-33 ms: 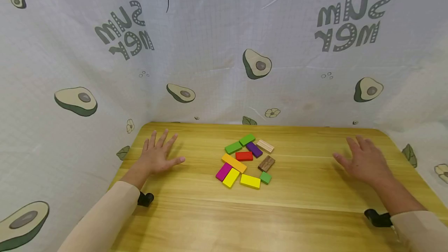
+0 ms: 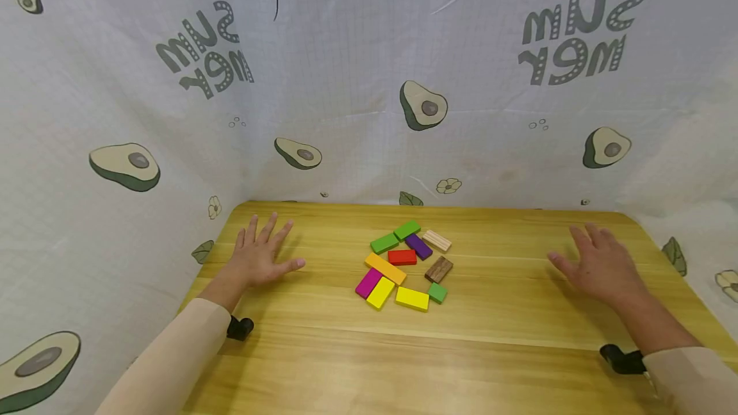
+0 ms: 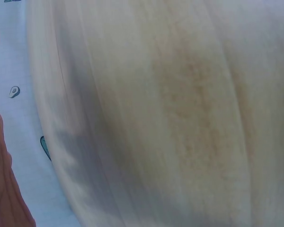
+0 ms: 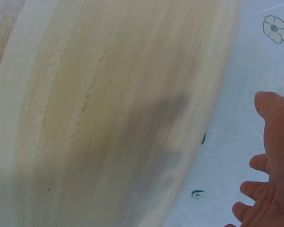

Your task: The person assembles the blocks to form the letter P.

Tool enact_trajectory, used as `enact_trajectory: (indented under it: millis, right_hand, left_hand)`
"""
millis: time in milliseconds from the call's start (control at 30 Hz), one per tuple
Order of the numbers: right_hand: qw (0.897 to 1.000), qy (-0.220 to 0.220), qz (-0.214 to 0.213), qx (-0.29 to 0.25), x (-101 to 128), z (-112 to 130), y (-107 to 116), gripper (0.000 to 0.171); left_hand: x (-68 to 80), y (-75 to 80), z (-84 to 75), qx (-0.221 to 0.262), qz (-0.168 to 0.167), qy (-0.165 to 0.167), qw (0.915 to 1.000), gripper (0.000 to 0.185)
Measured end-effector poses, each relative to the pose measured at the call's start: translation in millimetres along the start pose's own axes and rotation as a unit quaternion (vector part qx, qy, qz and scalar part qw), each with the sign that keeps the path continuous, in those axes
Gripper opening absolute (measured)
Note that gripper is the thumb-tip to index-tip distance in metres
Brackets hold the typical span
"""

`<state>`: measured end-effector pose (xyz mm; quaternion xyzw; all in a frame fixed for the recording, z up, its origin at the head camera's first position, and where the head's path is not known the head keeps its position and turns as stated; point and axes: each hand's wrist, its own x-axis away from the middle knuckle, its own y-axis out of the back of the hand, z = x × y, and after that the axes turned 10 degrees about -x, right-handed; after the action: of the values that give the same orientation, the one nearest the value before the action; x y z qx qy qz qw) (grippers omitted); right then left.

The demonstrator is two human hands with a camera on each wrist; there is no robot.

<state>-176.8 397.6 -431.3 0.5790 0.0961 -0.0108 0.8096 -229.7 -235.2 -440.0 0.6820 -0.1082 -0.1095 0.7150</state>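
The red block (image 2: pixel 402 257) lies flat near the middle of a loose group of blocks, its long axis running left to right, roughly along the line between the hands. Beyond it lie two green blocks (image 2: pixel 384 243), end to end; a purple block (image 2: pixel 419 246) slants just off its right end, with a pale wooden block (image 2: pixel 437 241) farther right. A brown block (image 2: pixel 439 269) lies to its right and nearer the person. On the near side, an orange block (image 2: pixel 385 269) slants past its left end, and nearer than that come a magenta block (image 2: pixel 369 282), two yellow blocks (image 2: pixel 381 292) and a small green block (image 2: pixel 437 292).

The left hand (image 2: pixel 259 261) is to the left of the red block and looks the nearer of the two; the right hand (image 2: pixel 602 268) is farther off to its right. Both are empty and well apart, fingers extended, thumbs toward the red block; whether they touch the surface (image 2: pixel 369 364) is hard to tell. The wrist views show no blocks. Well beyond the red block, a printed cloth (image 2: pixel 357 82) stands behind the surface.
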Motion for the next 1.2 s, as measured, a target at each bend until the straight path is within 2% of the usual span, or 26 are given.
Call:
enact_trajectory:
  millis: [233,400,533,667,800,900,1033,1200]
  right_hand:
    - [1.0,0.016,0.003,-0.01,-2,14,2,0.081]
    - [0.999,0.03,0.004,-0.043,-5,48,-2,0.076]
    - [0.996,0.03,-0.008,-0.08,-6,97,-18,0.066]
    - [0.993,0.024,-0.013,-0.115,-5,156,-44,0.053]
    - [0.989,0.03,0.008,-0.147,2,214,-75,0.046]
    - [0.989,0.046,0.024,-0.142,7,246,-98,0.046]
    - [0.993,0.054,0.024,-0.103,8,267,-116,0.049]
    - [0.995,0.049,0.026,-0.084,5,273,-121,0.051]
  left_hand:
    - [-0.6,-3.3,-0.8,-0.002,-0.004,-0.001,1.0,0.093]
    - [-1.9,-6.8,-9.8,0.011,-0.026,-0.018,0.9994,0.089]
    - [-3.9,-7.1,-31.0,0.037,-0.042,-0.06,0.9966,0.079]
    - [-7.5,-5.9,-64.9,0.059,-0.034,-0.124,0.9899,0.064]
    - [-10.4,-5.6,-100.3,0.07,-0.016,-0.182,0.9807,0.052]
    - [-12.6,-7.9,-119.3,0.059,-0.015,-0.211,0.9755,0.045]
    - [-15.0,-11.7,-132.6,0.044,-0.018,-0.212,0.976,0.04]
    - [-14.5,-14.2,-136.5,0.053,-0.02,-0.186,0.9809,0.04]
